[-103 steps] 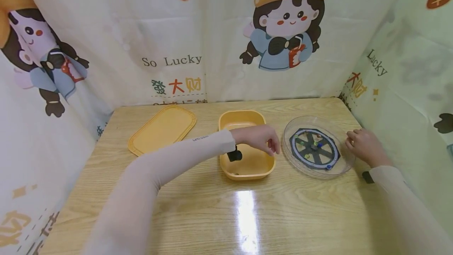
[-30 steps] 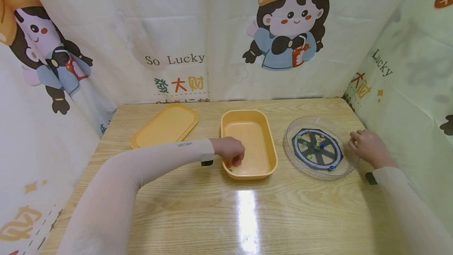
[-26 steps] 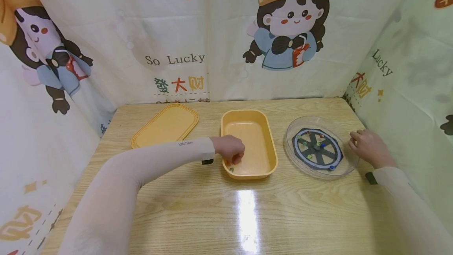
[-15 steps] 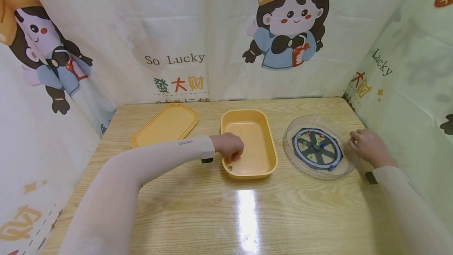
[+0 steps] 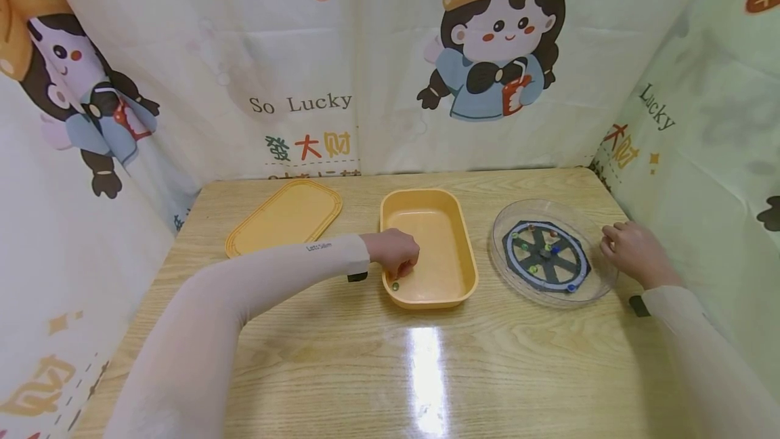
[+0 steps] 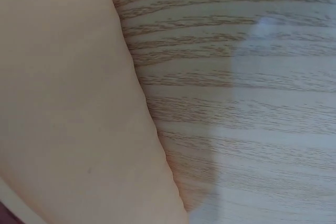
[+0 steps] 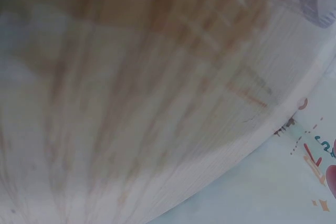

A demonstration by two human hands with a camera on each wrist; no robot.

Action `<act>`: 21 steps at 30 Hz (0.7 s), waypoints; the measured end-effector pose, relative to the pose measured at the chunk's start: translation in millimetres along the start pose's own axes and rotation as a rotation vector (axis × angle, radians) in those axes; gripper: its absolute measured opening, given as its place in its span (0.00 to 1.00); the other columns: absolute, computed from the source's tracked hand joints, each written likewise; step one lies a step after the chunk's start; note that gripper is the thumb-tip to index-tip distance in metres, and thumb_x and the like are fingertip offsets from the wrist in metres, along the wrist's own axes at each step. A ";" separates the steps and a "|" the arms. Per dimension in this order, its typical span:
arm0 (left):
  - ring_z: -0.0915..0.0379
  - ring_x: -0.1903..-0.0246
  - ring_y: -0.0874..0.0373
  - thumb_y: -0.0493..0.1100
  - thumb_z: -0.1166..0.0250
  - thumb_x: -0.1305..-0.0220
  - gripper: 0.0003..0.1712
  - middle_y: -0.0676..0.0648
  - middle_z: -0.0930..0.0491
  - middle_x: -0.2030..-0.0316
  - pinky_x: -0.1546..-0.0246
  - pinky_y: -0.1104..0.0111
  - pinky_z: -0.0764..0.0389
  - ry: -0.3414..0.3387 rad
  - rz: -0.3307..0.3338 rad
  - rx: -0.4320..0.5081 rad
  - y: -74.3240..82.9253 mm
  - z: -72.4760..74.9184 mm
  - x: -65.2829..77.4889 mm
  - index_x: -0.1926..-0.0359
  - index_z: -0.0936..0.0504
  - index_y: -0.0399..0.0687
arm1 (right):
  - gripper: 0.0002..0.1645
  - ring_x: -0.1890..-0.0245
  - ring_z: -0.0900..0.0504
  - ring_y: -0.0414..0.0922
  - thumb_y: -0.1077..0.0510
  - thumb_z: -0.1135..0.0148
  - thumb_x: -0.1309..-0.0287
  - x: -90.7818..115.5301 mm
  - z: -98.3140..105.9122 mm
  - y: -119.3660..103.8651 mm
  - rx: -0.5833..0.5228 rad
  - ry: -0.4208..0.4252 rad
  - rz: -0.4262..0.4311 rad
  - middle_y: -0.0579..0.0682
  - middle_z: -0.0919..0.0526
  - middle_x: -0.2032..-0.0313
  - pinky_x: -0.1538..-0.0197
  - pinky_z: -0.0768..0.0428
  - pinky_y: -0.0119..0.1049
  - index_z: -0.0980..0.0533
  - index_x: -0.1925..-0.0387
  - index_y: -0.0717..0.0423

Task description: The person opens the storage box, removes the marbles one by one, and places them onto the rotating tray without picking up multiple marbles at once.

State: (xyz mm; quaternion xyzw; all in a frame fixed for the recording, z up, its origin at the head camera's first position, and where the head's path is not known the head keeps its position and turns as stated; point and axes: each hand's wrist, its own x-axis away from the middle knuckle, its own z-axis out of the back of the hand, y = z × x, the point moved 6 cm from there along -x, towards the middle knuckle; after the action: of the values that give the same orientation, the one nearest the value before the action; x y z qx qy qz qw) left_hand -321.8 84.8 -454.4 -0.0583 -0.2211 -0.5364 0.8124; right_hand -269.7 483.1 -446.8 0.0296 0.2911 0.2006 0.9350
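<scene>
My left hand point(image 5: 395, 251) reaches down inside an orange rectangular container point(image 5: 468, 249), fingers bent towards its near left corner. A small greenish marble point(image 5: 395, 286) lies on the floor there, right by the fingertips. Whether those fingers also pinch something is hidden by the hand. On the right, my right hand point(image 5: 635, 254) grips the edge of a clear round dish point(image 5: 600, 283) with bent fingers. Inside that dish lies a dark wheel-shaped board point(image 5: 551, 269) with a pale ring. Several marbles sit on it, among them a blue marble point(image 5: 571, 288) near the front.
An orange lid point(image 5: 286, 217) lies flat at the back left, partly behind the left sleeve point(image 5: 274, 280). The wooden table point(image 5: 341, 364) ends at a printed curtain point(image 5: 390, 73) behind and on both sides. The left wrist view shows mostly skin and wood grain.
My left hand has gone from beside the dish back into the container's near left corner. The marble there has shifted slightly towards the fingers. My right hand stays at the dish edge.
</scene>
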 end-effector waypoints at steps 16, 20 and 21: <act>0.29 0.74 0.67 0.40 0.25 0.54 0.04 0.58 0.19 0.77 0.70 0.77 0.28 0.036 0.007 0.034 -10.1 4.1 1.5 0.76 0.14 0.51 | 0.12 0.87 0.41 0.45 0.68 0.43 0.62 0.2 1.5 -1.3 0.005 0.025 0.019 0.48 0.38 0.89 0.81 0.38 0.44 0.37 0.87 0.58; 0.28 0.74 0.67 0.39 0.26 0.53 0.04 0.57 0.19 0.77 0.70 0.76 0.27 0.047 0.011 0.067 -12.4 9.7 3.8 0.76 0.14 0.51 | 0.12 0.87 0.41 0.45 0.68 0.43 0.63 0.7 1.7 -2.0 0.007 0.032 0.022 0.48 0.39 0.89 0.81 0.38 0.44 0.37 0.87 0.58; 0.28 0.74 0.66 0.38 0.26 0.53 0.04 0.57 0.19 0.77 0.70 0.76 0.27 0.053 0.010 0.076 -13.0 11.4 4.0 0.76 0.14 0.51 | 0.12 0.87 0.41 0.45 0.69 0.43 0.63 0.8 1.9 -2.1 0.007 0.036 0.024 0.48 0.39 0.89 0.81 0.38 0.44 0.37 0.88 0.58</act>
State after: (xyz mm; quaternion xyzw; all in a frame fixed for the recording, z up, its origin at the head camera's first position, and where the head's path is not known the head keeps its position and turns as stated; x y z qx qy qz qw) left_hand -335.5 79.8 -444.4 -0.0143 -0.2196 -0.5247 0.8223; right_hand -267.3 481.7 -446.0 0.0327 0.3081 0.2111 0.9270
